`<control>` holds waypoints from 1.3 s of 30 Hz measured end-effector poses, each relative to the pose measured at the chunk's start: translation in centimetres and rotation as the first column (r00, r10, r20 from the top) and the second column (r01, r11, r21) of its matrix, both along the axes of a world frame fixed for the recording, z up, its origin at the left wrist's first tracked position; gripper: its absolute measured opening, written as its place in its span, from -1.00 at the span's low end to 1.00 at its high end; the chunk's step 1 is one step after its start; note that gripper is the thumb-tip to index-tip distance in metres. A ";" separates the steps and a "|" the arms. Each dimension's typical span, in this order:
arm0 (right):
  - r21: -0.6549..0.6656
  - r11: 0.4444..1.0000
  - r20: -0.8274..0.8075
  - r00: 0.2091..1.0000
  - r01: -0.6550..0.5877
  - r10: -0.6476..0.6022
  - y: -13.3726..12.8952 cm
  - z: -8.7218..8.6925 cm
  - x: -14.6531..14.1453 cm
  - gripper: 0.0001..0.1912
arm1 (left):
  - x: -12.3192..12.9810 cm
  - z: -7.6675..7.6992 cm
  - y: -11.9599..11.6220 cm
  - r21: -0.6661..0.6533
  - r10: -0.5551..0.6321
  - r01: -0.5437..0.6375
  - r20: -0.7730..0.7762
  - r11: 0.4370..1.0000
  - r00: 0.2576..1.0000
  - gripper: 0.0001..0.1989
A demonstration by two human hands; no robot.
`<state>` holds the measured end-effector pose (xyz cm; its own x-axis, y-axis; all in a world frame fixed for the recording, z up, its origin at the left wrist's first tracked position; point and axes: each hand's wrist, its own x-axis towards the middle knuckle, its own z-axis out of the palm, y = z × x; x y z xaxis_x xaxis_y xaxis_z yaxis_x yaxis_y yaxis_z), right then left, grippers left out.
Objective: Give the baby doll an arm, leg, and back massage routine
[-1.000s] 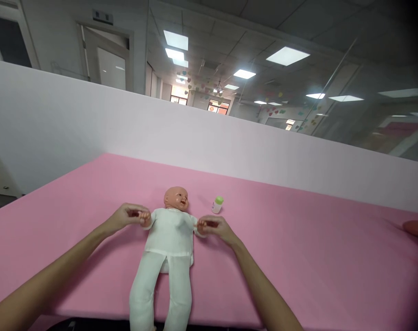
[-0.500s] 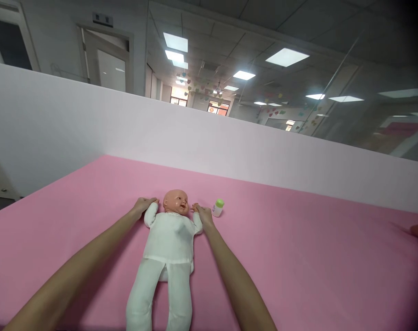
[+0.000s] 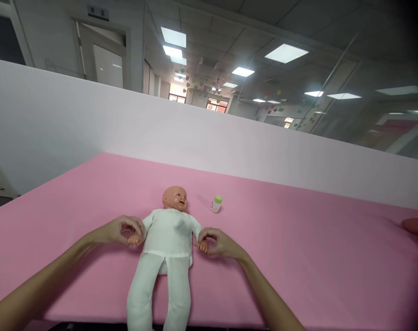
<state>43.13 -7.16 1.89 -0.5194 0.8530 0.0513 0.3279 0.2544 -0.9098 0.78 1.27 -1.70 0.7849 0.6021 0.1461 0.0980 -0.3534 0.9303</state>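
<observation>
Forearm of the left side [image 3: 53, 278] slants up from the bottom left corner, the elbow out of view. At the wrist it levels off, and the left hand [image 3: 113, 230] reaches rightward, its fingers [image 3: 136, 222] arched over the top and its thumb on the near side. Together they grip one small hand and wrist of the doll [image 3: 171, 232], a rounded gap showing inside the curl.

The doll lies on its back in the middle of the worktop [image 3: 308, 248], dressed in white, face turned to the right. Its arms angle down and out from the body, one toward each of the person's hands, and its legs run past the near edge of the view. A green-capped bottle [image 3: 216, 205] stands to the right of its head, apart from both hands.

Nearer than the bottle, the right hand [image 3: 224, 243] points leftward, fingers and thumb bent into a loop that clasps the doll's other wrist. Its forearm [image 3: 269, 289] drops steeply toward the bottom edge. At the far right lies a reddish-brown rounded object [image 3: 415, 225], partly cut off; I cannot tell what it is.
</observation>
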 end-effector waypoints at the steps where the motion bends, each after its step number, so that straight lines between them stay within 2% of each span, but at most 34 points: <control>1: 0.011 1.000 0.030 0.999 -0.024 0.023 -0.7 -0.3 -0.2 -0.78 | 0.0 -0.4 -0.5 0.014 -0.033 0.034 -0.026 0.999 0.999 -0.77; 4: 0.047 0.999 0.041 0.999 -0.015 0.013 -1.7 -0.9 -1.0 -0.83 | 0.1 -1.1 -1.4 0.031 -0.017 0.018 -0.035 0.999 0.999 -0.76; 6: 0.086 0.996 0.000 1.000 0.030 -0.030 -1.6 -1.0 -1.3 -0.84 | -0.1 -0.9 -1.3 0.017 0.069 -0.069 0.016 0.997 0.997 -0.74; 8: 0.118 0.982 -0.080 0.987 0.150 -0.141 -0.9 -0.9 -1.2 -0.77 | -0.4 -0.2 -1.1 -0.018 0.221 -0.220 0.089 0.975 0.971 -0.70; 10: 0.127 0.929 -0.186 0.928 0.349 -0.323 0.3 -0.7 -0.7 -0.66 | -0.8 0.6 -0.6 -0.058 0.415 -0.411 0.152 0.910 0.897 -0.61; 13: 0.089 0.780 -0.324 0.758 0.620 -0.566 2.1 -0.7 0.9 -0.50 | -1.8 1.0 0.1 -0.106 0.659 -0.652 0.199 0.750 0.725 -0.46; 15: 0.007 0.702 -0.382 0.650 0.712 -0.657 3.1 -1.3 2.3 -0.38 | -2.7 0.5 0.6 -0.159 0.755 -0.739 0.194 0.654 0.626 -0.35; 17: -0.097 0.651 -0.407 0.567 0.753 -0.716 3.8 -2.6 3.7 -0.30 | -3.8 -0.4 1.0 -0.202 0.820 -0.795 0.123 0.572 0.559 -0.29; 19: -0.161 0.604 -0.388 0.513 0.780 -0.766 4.2 -4.3 5.1 -0.29 | -4.8 -1.4 1.2 -0.205 0.850 -0.830 0.023 0.519 0.526 -0.29; 20: -0.168 0.582 -0.366 0.498 0.796 -0.786 4.4 -5.3 5.6 -0.31 | -5.2 -1.8 1.3 -0.195 0.852 -0.837 -0.018 0.511 0.524 -0.29; 24: -0.118 0.528 -0.270 0.484 0.841 -0.832 4.8 -8.0 7.1 -0.40 | -5.9 -2.6 1.3 -0.161 0.824 -0.823 -0.077 0.545 0.561 -0.32; 28: -0.033 0.508 -0.169 0.496 0.861 -0.852 5.0 -8.5 7.2 -0.41 | -5.8 -2.6 1.6 -0.027 0.839 -0.852 -0.155 0.524 0.521 -0.36; 33: 0.095 0.499 -0.064 0.506 0.861 -0.860 4.9 -8.5 6.9 -0.47 | -5.7 -2.9 1.9 0.162 0.860 -0.860 -0.269 0.484 0.433 -0.53; 35: 0.120 0.502 -0.044 0.510 0.856 -0.859 4.8 -8.6 6.8 -0.47 | -5.3 -2.6 1.6 0.272 0.895 -0.866 -0.284 0.419 0.344 -0.54; 37: 0.156 0.494 -0.026 0.504 0.855 -0.863 4.8 -8.7 6.7 -0.43 | -4.0 -1.7 1.2 0.406 0.946 -0.856 -0.183 0.321 0.268 -0.47; 38: 0.191 0.482 -0.016 0.494 0.855 -0.869 4.9 -8.6 6.7 -0.40 | -2.9 -0.9 0.8 0.449 0.958 -0.847 -0.089 0.283 0.272 -0.45; 39: 0.238 0.465 -0.012 0.482 0.853 -0.876 5.0 -8.4 6.7 -0.37 | -1.5 0.0 0.4 0.471 0.950 -0.839 0.004 0.274 0.313 -0.44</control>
<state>49.81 -2.13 -6.53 0.4667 0.8458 0.2586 0.5595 -0.0558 -0.8270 -0.72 1.65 -1.74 -0.1946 0.8884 0.4157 0.7418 -0.1440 0.6549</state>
